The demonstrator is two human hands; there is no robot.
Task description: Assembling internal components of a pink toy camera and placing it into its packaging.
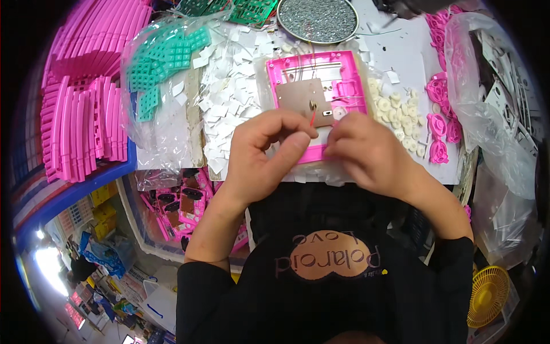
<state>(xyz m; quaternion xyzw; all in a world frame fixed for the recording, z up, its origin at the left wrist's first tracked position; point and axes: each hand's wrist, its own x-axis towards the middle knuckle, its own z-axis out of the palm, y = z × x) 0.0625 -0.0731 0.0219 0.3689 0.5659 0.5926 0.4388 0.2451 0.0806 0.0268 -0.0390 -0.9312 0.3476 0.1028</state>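
The head view is showing your two hands meeting over the near edge of a pink frame (316,80) at the middle of the bench. Your left hand (264,153) is curling narrow, thumb and forefinger pinched together near a thin red wire (313,118), apparently to steer its loose end; whether the tips are actually gripping it, you cannot tell from here. Your right hand (366,152) is lying knuckles-up on the frame's near right corner, fingers folded under, probably pinning the frame so it is not sliding; what it is holding, if anything, is hidden. A brown board (302,100) is sitting inside the frame, just beyond your fingertips, with the wire rising from its near edge.

To the left, white slips (229,97) are lying loose, close enough to grab. To the right, pale round caps (398,114) and pink parts (438,123) are waiting. Farther left, a bag of teal keypads (166,63) and stacked pink strips (80,120) are standing by. At the far edge, a round dish of screws (318,20) is sitting within reach.
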